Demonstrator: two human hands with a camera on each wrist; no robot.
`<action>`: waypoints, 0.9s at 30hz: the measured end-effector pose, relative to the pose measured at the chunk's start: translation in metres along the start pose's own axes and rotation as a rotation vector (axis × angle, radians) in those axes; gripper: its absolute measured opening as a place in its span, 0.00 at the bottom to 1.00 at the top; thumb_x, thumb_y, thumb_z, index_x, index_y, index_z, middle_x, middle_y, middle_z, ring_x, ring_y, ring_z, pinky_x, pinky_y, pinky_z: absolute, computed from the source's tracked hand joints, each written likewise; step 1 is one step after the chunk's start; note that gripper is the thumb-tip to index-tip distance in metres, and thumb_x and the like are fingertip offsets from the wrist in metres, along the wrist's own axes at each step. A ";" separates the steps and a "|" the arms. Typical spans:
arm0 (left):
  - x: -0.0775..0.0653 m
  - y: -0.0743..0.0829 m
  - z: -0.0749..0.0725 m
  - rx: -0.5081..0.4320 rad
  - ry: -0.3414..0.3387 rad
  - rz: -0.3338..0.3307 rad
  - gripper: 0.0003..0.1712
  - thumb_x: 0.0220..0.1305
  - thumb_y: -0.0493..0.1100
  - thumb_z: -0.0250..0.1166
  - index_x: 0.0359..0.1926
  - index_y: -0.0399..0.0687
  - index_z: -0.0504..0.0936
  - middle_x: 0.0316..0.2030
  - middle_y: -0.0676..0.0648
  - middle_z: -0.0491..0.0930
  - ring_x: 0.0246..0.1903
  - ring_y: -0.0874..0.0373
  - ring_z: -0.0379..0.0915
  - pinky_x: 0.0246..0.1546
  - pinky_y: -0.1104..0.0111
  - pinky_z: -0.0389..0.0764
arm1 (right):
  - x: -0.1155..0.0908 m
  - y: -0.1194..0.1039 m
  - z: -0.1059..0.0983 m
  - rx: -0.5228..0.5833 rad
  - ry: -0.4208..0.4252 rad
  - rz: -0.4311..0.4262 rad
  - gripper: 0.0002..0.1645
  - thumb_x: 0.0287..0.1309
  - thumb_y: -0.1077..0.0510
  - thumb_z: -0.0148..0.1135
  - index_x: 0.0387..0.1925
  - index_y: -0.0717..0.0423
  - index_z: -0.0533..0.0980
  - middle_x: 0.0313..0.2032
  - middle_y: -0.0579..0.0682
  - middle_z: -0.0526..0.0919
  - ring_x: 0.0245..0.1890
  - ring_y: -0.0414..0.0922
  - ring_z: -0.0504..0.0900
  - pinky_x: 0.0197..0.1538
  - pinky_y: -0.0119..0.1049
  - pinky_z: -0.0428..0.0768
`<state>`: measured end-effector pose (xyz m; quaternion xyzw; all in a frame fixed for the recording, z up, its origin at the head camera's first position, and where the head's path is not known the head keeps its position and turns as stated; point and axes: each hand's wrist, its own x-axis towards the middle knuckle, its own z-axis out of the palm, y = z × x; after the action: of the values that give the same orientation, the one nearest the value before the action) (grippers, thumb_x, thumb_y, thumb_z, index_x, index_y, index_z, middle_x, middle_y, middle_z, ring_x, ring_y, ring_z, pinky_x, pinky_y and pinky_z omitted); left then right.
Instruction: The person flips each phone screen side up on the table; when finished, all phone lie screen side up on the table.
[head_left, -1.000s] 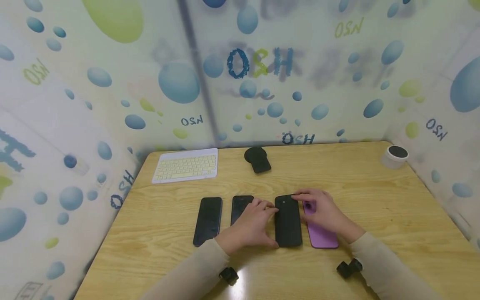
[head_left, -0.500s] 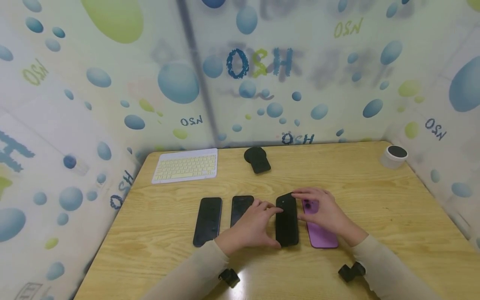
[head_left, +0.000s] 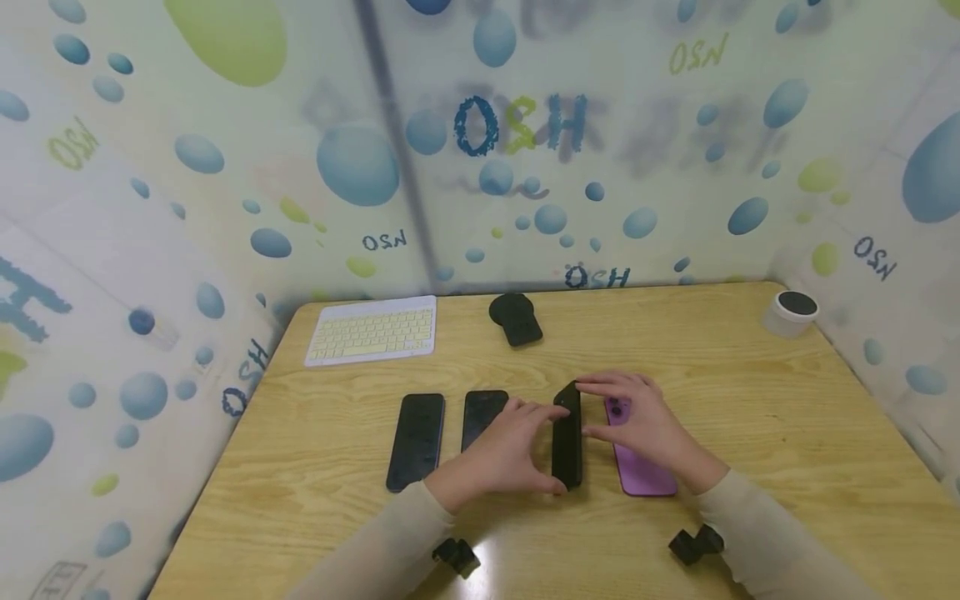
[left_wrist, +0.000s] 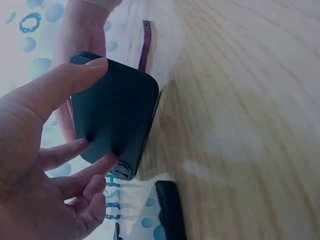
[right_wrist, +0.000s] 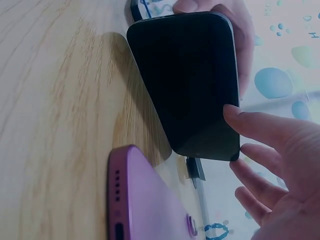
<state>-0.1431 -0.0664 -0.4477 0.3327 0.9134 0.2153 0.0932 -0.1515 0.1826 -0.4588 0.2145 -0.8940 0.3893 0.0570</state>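
Observation:
A black smartphone stands tipped up on its long edge between both hands. Its back, with the camera at one corner, faces my left hand; the dark screen faces my right hand. The left thumb holds the near corner while its fingertips press the back near the camera. At the far end, the right thumb lies on the screen side and the fingers pinch the top edge. A purple smartphone lies back up, partly under the right hand. The left hand partly covers a dark smartphone.
Another dark smartphone lies at the left of the row. Farther back are a white keyboard and a black object with a round end. A white cylinder with a dark top stands near the table's right back corner.
The black smartphone has gone from lying flat, back up, to standing steeply on its left long edge. The right hand has shifted slightly left with it; the other phones stay put.

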 end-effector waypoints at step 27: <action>-0.023 -0.014 -0.026 -0.142 0.008 0.011 0.52 0.50 0.60 0.81 0.75 0.57 0.69 0.70 0.57 0.74 0.58 0.56 0.63 0.58 0.59 0.73 | 0.018 -0.011 0.023 0.000 -0.021 -0.075 0.35 0.46 0.54 0.84 0.60 0.47 0.83 0.65 0.49 0.82 0.68 0.55 0.75 0.69 0.77 0.47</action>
<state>-0.1422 -0.0997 -0.4305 0.3295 0.8943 0.2816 0.1117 -0.1611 0.1534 -0.4625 0.2520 -0.8860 0.3844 0.0620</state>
